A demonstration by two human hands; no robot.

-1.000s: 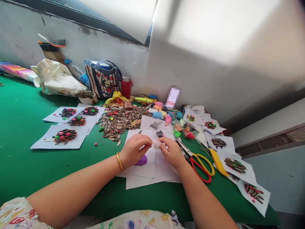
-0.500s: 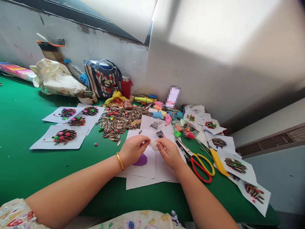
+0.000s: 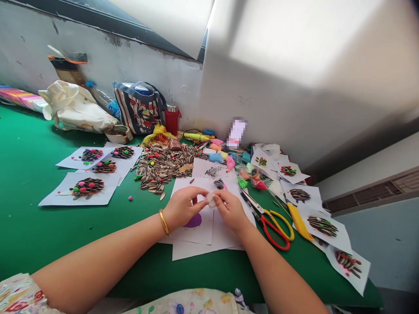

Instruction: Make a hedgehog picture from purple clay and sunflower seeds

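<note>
My left hand (image 3: 186, 206) and my right hand (image 3: 231, 210) meet over the papers, each with thumb and fingers pinched. Between them they hold a small whitish, slightly see-through piece (image 3: 211, 199); its kind is too small to tell. Under my left hand lies a white paper (image 3: 203, 233) with a purple shape (image 3: 193, 221) on it, partly covered by the hand. Just beyond my fingers is a dark lump (image 3: 218, 184) on another sheet. Scissors (image 3: 270, 220) with one red and one yellow handle lie to the right of my right hand.
A heap of striped sunflower seeds (image 3: 160, 168) lies beyond my left hand. Seed-covered hedgehog pictures lie on the left (image 3: 87, 187) and right (image 3: 323, 226). Packets of coloured clay (image 3: 258, 176) sit behind the scissors. Bags (image 3: 139, 109) and a red bottle (image 3: 172, 120) stand by the wall.
My fingers have shifted slightly around the whitish piece, with the left thumb and forefinger now forming a wider loop. The whole view has moved very slightly; other things stay put.
</note>
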